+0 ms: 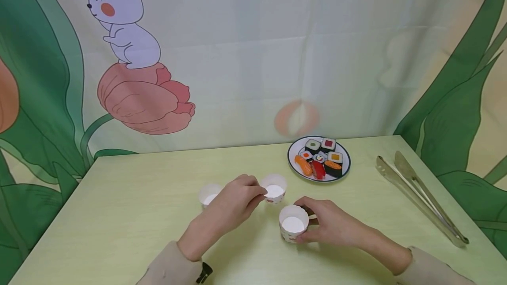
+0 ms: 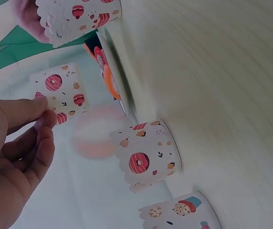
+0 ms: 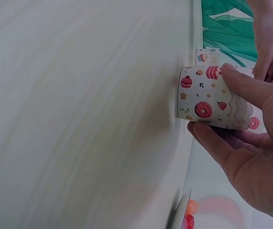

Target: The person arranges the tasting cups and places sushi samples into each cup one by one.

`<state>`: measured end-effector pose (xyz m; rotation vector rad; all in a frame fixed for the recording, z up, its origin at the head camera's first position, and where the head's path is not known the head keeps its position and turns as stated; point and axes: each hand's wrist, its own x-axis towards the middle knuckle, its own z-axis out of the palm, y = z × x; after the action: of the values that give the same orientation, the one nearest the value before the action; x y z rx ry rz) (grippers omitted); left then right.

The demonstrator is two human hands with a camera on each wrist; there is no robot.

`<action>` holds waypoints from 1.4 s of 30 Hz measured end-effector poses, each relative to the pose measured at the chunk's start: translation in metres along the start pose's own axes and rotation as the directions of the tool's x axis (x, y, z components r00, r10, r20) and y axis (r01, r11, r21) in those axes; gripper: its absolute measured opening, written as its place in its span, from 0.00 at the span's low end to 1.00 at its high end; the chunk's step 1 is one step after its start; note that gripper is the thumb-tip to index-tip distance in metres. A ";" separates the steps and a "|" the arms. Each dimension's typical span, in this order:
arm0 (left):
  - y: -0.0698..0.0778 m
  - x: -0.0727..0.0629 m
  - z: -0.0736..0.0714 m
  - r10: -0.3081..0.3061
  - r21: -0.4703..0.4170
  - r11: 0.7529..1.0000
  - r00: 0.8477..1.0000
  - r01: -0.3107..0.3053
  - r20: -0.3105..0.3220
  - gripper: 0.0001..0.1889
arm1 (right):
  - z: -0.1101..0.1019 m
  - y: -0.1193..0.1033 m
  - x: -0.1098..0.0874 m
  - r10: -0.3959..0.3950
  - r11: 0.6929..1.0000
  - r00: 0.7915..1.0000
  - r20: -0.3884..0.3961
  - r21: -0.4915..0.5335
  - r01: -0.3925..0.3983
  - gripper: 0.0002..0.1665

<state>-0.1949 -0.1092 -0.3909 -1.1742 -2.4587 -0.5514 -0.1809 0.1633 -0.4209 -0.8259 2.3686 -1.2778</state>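
Note:
Between thumb and fingertips my left hand (image 1: 241, 195) pinches the rim of a white paper baking cup (image 1: 275, 188) printed with pink doughnuts. The left wrist view shows this cup (image 2: 62, 93) held up off the table. Lower right, my right hand (image 1: 326, 225) grips a stack of nested paper cups (image 1: 293, 224) from its right side, thumb and fingers round it. Layered scalloped rims show on the stack (image 3: 210, 98) in the right wrist view. Another cup (image 1: 209, 193) stands left of my left hand, which partly covers it. Two standing cups (image 2: 148, 157) appear in the left wrist view.
Behind the hands, a blue-rimmed plate (image 1: 292, 168) bears several sushi pieces (image 1: 318, 157). Metal tongs (image 1: 424, 201) lie along the right side of the pale yellow table (image 1: 130, 214). A printed curtain (image 1: 237, 56) hangs behind the table's far edge.

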 end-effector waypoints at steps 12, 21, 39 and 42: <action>-0.002 0.005 0.004 -0.074 0.040 0.997 0.995 0.072 0.064 0.04 | 0.000 0.000 -0.001 0.008 1.000 1.000 0.013 0.002 -0.008 0.35; -0.005 0.010 0.009 -0.075 0.064 0.996 0.991 0.068 0.113 0.03 | 0.000 -0.002 -0.001 0.012 1.000 1.000 0.026 -0.005 -0.012 0.35; -0.010 0.017 0.017 -0.067 0.124 0.991 0.988 0.050 0.141 0.04 | 0.002 -0.005 -0.002 0.004 1.000 0.999 0.036 -0.005 -0.004 0.35; -0.011 0.018 0.018 -0.060 0.132 0.990 0.989 0.042 0.138 0.05 | 0.002 -0.005 -0.002 0.002 1.000 0.999 0.039 -0.006 -0.002 0.35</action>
<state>-0.2166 -0.0951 -0.4000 -1.1374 -2.6070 -0.3274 -0.1765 0.1613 -0.4180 -0.8417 2.3435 -1.2437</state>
